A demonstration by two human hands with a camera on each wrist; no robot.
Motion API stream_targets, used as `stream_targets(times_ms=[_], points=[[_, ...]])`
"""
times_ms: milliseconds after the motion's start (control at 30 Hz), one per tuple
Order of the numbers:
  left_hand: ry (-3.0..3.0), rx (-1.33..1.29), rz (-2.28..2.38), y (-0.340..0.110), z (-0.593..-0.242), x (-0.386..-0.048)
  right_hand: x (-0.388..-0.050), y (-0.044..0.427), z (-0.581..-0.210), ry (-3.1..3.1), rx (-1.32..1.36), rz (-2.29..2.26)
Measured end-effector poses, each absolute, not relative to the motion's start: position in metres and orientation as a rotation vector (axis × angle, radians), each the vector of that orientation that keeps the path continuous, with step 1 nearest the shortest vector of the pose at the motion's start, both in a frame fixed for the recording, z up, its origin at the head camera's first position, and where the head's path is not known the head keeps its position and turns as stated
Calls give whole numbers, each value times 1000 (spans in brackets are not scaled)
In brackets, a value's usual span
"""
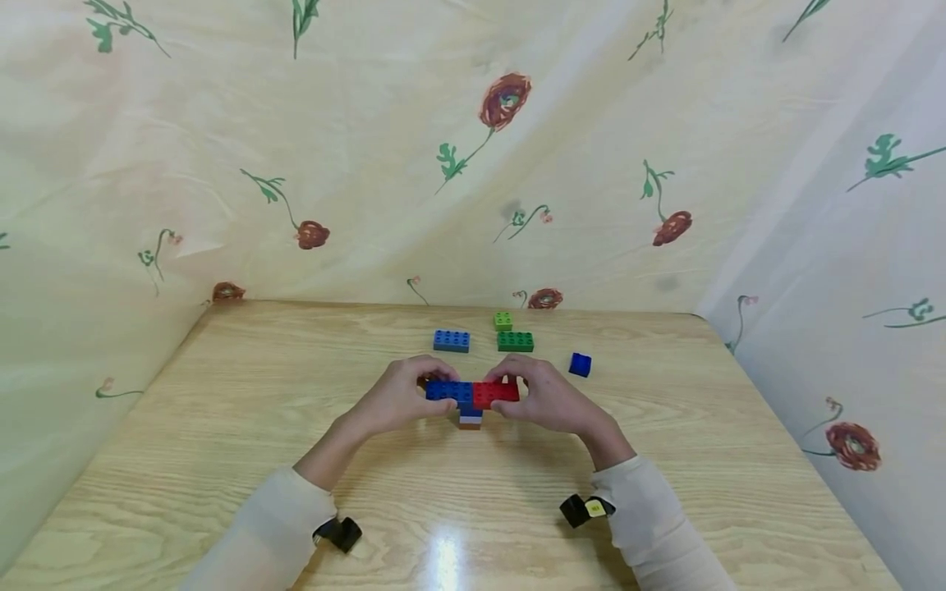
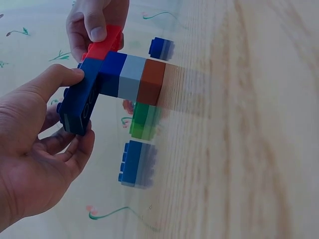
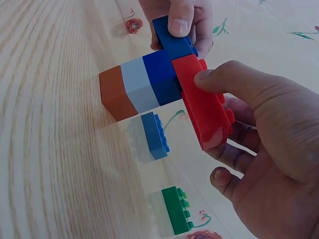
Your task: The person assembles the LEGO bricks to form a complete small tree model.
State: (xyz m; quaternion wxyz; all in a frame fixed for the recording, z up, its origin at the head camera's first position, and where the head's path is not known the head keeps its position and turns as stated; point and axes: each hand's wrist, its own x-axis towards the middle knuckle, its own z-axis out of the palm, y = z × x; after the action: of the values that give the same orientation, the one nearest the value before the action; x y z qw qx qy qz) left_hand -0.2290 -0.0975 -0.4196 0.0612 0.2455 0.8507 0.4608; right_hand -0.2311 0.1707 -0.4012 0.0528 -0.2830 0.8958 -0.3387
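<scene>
1. Left hand (image 1: 402, 396), at 9 o'clock, fingers clamped on a dark-blue rectangular plastic brick (image 1: 447, 391); right hand (image 1: 548, 398), at 3 o'clock, fingers clamped on a bright-red rectangular plastic brick (image 1: 484, 397)!
2. The two meet end to end atop an upright column of plastic cubes (image 2: 130, 77), blue over white over orange-brown, standing mid-counter (image 1: 259, 394).
3. The step in hand looks like seating that pair; whether the studs are fully home, I cannot tell. Next move seems to call for even downward pressure from both sides, lest the narrow column tip.
4. Beyond the column: a mid-blue rectangular plastic brick (image 1: 452, 341) towards 11 o'clock, a dark-green rectangular plastic brick (image 1: 515, 342) at 1, a lime-green square plastic brick (image 1: 502, 322) just behind it, a small blue plastic brick (image 1: 580, 364) at 2.
5. Underneath, pale wood grain, glare at 6 o'clock; cream flower-printed cloth (image 1: 369, 164) rises at 9, 12 and 3.
</scene>
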Motion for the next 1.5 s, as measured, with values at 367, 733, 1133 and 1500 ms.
stream_targets(times_ms=[367, 733, 1133, 1500], points=[[2572, 737, 1397, -101, -418, -228, -232, 170, -401, 2716, -877, -1029], [2576, 735, 1390, -100, -419, -229, -244, 187, -390, 2711, -835, -1091], [2563, 716, 1392, -100, -420, -228, -293, 215, -401, 2807, -618, -1179], [2566, 738, 1386, -99, -419, -227, -323, 220, -411, 2737, -300, -1272]])
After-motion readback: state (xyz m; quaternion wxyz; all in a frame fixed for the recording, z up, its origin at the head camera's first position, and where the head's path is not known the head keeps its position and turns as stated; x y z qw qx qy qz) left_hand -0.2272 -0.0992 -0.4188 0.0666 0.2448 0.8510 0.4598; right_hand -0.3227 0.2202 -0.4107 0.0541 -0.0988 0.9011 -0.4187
